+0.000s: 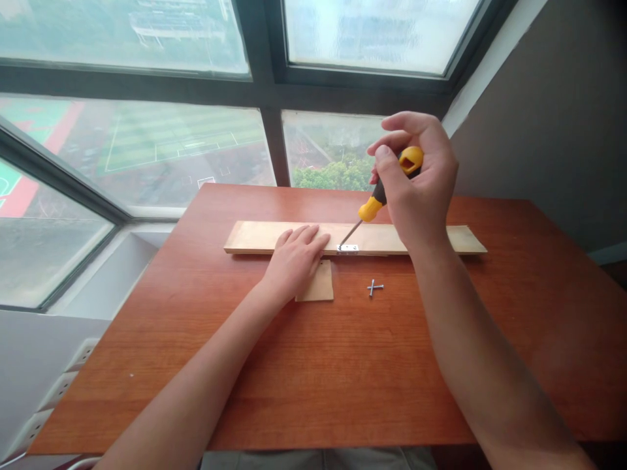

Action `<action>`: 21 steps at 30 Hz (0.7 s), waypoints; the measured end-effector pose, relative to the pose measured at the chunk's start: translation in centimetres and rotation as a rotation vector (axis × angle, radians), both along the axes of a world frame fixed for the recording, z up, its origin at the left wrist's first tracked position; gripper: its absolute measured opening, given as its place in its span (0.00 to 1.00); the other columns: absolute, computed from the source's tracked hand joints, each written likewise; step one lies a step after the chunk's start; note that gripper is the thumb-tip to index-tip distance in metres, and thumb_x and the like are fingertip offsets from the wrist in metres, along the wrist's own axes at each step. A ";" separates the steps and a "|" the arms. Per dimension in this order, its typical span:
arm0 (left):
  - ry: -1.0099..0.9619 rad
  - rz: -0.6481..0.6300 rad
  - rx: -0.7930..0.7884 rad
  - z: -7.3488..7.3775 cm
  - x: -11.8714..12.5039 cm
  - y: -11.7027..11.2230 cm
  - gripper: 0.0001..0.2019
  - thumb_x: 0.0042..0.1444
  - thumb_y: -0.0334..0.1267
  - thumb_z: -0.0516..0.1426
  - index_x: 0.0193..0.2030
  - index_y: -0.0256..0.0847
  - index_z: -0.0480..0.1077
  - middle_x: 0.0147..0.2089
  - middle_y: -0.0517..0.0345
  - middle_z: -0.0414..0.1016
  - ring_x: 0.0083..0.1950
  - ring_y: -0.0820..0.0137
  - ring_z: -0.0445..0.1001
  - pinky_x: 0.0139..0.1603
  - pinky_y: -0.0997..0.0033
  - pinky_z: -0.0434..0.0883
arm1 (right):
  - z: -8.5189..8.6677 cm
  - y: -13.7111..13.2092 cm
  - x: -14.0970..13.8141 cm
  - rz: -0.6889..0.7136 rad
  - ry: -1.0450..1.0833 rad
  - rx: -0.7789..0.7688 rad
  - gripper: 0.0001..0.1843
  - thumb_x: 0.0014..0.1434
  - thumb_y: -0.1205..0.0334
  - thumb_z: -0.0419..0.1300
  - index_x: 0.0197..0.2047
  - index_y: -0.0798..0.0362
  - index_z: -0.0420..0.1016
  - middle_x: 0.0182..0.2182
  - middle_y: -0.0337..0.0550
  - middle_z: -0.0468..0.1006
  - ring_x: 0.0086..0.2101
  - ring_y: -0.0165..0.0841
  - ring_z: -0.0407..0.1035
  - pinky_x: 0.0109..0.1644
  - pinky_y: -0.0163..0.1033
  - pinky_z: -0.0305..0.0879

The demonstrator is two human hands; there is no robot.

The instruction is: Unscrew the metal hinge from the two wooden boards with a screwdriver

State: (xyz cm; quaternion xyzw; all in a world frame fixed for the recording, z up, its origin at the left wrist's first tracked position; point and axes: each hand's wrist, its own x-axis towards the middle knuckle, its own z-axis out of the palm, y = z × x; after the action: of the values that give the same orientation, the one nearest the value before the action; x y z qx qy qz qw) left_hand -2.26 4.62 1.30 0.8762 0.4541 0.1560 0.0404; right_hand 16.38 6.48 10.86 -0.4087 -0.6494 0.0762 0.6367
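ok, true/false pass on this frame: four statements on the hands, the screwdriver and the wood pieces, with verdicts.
1. The right hand grips a yellow-and-black screwdriver. True.
2. The screwdriver's tip meets a small silver metal plate on the long pale wooden plank. True.
3. The left hand holds a hammer. False: it lies flat and open on the plank and a small square wooden piece.
4. Two loose metal screws lie on the plank. False: they lie on the red-brown wooden table, right of the small piece.
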 end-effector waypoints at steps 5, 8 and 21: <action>-0.006 -0.106 -0.064 0.6 -0.5 1.7 0.15 0.62 0.33 0.52 0.54 0.45 0.70 0.58 0.48 0.69 0.60 0.58 0.68 0.60 0.55 0.64 | 0.5 -0.1 0.4 0.032 -0.072 -0.063 0.19 0.61 0.68 0.57 0.53 0.42 0.65 0.38 0.36 0.76 0.34 0.31 0.72 0.40 0.41 0.72; 0.026 -0.096 -0.049 0.5 -0.7 2.4 0.16 0.64 0.42 0.52 0.57 0.45 0.68 0.62 0.47 0.66 0.63 0.57 0.64 0.63 0.53 0.62 | 1.0 -0.4 1.0 0.037 -0.150 -0.100 0.23 0.59 0.69 0.57 0.56 0.42 0.63 0.39 0.36 0.76 0.37 0.33 0.73 0.43 0.43 0.72; 0.129 -0.054 0.027 0.3 -1.0 2.9 0.26 0.64 0.55 0.49 0.64 0.45 0.62 0.64 0.46 0.65 0.65 0.55 0.61 0.64 0.55 0.59 | 3.3 -2.4 0.9 -0.277 -0.675 -0.092 0.25 0.57 0.51 0.64 0.56 0.47 0.66 0.48 0.43 0.78 0.36 0.38 0.73 0.45 0.45 0.68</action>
State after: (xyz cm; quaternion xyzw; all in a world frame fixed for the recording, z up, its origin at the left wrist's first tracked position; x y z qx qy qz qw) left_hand -3.26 7.49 1.60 0.8968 0.4299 0.1042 0.0037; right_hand 17.23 4.11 14.12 -0.5229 -0.7575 -0.1208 0.3717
